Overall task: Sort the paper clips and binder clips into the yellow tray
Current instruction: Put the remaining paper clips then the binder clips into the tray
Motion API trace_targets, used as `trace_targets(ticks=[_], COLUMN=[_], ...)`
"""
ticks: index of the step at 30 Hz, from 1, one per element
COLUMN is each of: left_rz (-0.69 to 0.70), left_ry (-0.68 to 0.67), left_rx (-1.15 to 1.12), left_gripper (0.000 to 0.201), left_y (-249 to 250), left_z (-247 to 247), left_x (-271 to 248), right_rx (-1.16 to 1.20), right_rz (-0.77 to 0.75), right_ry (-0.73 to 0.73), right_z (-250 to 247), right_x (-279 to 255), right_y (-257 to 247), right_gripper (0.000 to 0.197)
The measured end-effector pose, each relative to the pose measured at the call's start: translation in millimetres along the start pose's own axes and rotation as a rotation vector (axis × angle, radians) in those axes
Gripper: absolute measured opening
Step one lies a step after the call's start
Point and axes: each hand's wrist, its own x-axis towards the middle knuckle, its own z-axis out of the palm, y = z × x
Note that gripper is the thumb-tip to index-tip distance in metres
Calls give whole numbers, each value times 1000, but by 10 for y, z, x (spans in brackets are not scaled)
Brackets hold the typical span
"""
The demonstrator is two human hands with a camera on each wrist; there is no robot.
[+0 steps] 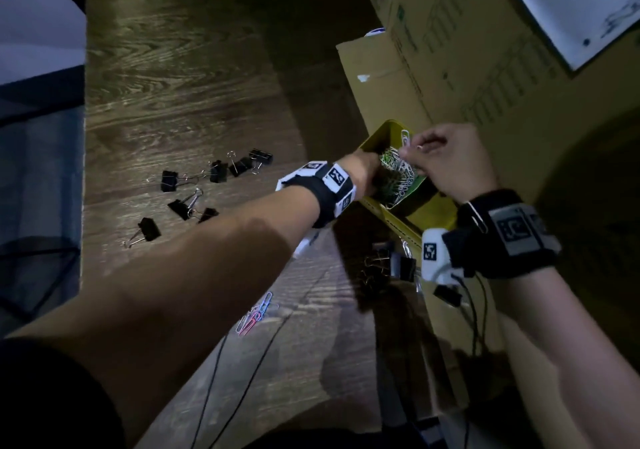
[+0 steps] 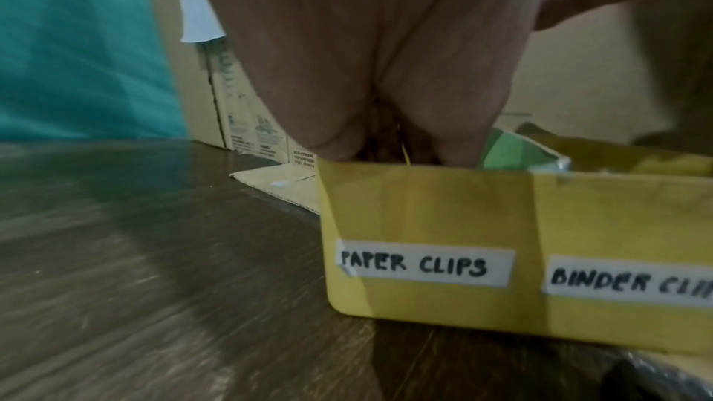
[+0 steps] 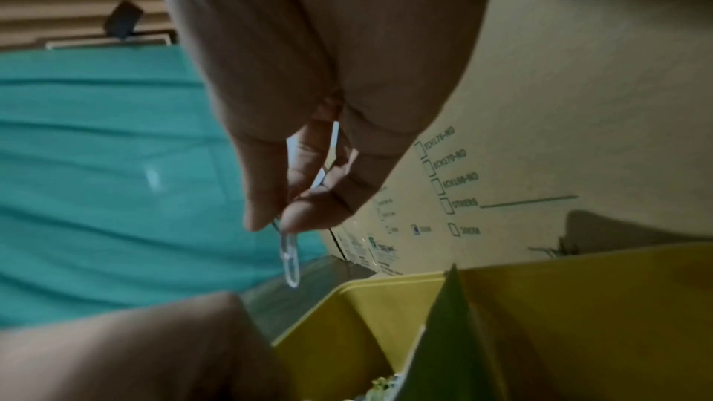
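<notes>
The yellow tray (image 1: pixel 375 137) stands against cardboard boxes; its wall (image 2: pixel 424 218) bears the labels "PAPER CLIPS" and "BINDER CLIPS", and a green divider (image 3: pixel 443 325) splits it. A heap of paper clips (image 1: pixel 398 171) fills the far compartment. My right hand (image 1: pixel 412 149) pinches a pale paper clip (image 3: pixel 290 258) between thumb and finger above that compartment. My left hand (image 1: pixel 370 175) reaches down into the same compartment; its fingers are hidden behind the tray wall (image 2: pixel 385 148). Several black binder clips (image 1: pixel 194 189) lie on the wooden table to the left. Coloured paper clips (image 1: pixel 254 313) lie nearer me.
Tall cardboard boxes (image 1: pixel 467 50) rise behind and right of the tray. More binder clips (image 1: pixel 398 263) sit in the tray's near compartment under my right wrist. Black cables (image 1: pixel 242 379) trail over the wooden table (image 1: pixel 173 85). A teal surface (image 2: pixel 77 41) lies beyond the table's left side.
</notes>
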Motion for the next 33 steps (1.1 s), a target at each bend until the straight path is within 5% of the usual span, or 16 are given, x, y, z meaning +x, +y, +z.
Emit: trace_targets(ticks=[6, 8, 12, 17, 22, 27, 33], left_rz=[66, 144, 220, 94, -5, -59, -28], left_ry=[141, 238, 434, 145, 35, 153, 315], left_rx=[-174, -221, -302, -163, -44, 134, 14], left_gripper=[34, 30, 16, 17, 41, 61, 34], left_y=[-188, -242, -478, -1002, -1353, -1279, -1168], left_z=[46, 8, -3, 292, 1026, 1562, 1712], left_x=[-199, -362, -862, -1564, -2230, -2562, -2691], right_rx=[-325, -389, -386, -230, -543, -707, -746], right_rz=[97, 137, -33, -277, -421, -499, -412], right_ry=[-152, -223, -232, -383, -750, -758, -737], right_z=[246, 314, 399, 795, 1594, 2219, 2323], right_x=[401, 434, 271, -360, -1065, -1519, -1662], right_y=[141, 156, 13, -181, 137, 447, 443], right_gripper=[11, 30, 35, 22, 49, 65, 44])
